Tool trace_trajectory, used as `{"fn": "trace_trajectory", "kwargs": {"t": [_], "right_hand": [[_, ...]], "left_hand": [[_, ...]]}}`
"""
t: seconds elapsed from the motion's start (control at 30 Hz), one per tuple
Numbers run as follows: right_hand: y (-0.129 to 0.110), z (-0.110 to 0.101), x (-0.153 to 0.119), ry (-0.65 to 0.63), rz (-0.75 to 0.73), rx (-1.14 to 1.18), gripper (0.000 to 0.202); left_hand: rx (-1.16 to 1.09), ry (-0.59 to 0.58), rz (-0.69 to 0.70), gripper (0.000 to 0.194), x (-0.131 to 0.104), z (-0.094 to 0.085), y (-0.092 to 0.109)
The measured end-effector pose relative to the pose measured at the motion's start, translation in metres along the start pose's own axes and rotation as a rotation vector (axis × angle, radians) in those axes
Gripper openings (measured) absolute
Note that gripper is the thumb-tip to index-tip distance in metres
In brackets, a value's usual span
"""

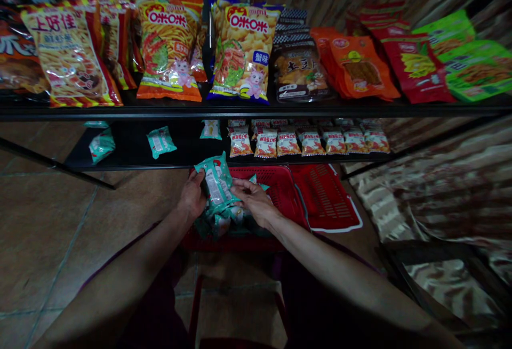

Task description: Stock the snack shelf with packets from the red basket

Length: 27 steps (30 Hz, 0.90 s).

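Between my two hands a teal snack packet (217, 183) is held upright above a red basket (282, 189). My left hand (193, 195) grips its left edge, and the fingers of my right hand (255, 200) pinch its right edge. More teal packets (224, 221) lie in the basket below. On the lower shelf (132, 152), just beyond, a teal packet (161, 141) lies left of centre, another (102, 145) sits near the left end and one (211, 129) is near the middle.
Several small red-and-white packets (288, 141) stand in rows on the lower shelf's right half. The upper shelf (256, 110) holds large snack bags (244, 50) above my hands. A second red basket (326, 200) is at the right. Shelf legs and crumpled sheeting (432, 200) stand farther right.
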State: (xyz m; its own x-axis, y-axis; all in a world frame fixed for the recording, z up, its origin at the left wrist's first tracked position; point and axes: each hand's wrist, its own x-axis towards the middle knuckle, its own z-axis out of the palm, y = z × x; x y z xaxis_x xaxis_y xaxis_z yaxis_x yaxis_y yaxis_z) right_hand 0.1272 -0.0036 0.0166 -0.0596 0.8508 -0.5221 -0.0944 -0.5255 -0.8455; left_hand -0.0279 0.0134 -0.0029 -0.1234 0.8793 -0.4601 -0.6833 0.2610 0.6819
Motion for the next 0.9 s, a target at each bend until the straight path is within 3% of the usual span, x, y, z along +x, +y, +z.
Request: {"fn": "trace_trajectory", "kwargs": {"t": [0.2, 0.63, 0.9], "right_hand": [[0.002, 0.000, 0.003, 0.067, -0.039, -0.013, 0.040], [0.006, 0.000, 0.006, 0.070, -0.026, 0.086, 0.038], [0.013, -0.004, 0.012, 0.046, -0.080, -0.061, 0.036]], "left_hand": [[-0.005, -0.044, -0.018, 0.019, -0.001, 0.001, 0.000], [0.036, -0.065, -0.014, 0.023, -0.002, 0.001, 0.003], [0.059, -0.031, -0.048, 0.018, -0.003, -0.003, 0.005]]}}
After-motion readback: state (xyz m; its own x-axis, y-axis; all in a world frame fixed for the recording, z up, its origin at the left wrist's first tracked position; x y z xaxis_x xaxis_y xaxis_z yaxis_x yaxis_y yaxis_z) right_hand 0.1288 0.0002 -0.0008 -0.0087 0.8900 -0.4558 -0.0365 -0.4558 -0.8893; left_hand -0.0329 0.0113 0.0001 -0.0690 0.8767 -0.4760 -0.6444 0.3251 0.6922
